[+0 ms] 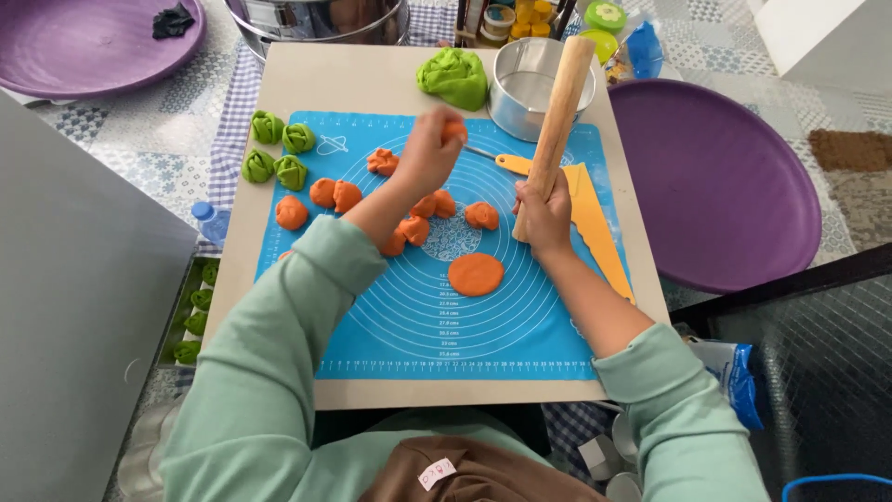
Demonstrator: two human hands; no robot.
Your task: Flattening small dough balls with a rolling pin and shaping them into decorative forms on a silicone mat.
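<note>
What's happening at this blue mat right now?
A person is working orange dough on a blue silicone mat. The left hand is raised over the mat, its grip closed on a small orange dough piece. The right hand holds a wooden rolling pin upright. A flattened orange dough disc lies mid-mat, with more orange dough balls around. Four green shaped pieces sit at the mat's left corner, and a green dough lump sits beside a metal pan.

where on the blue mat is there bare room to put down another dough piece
The near half of the blue mat, below the flattened orange disc, is bare. The far left is crowded with orange dough pieces.
</note>
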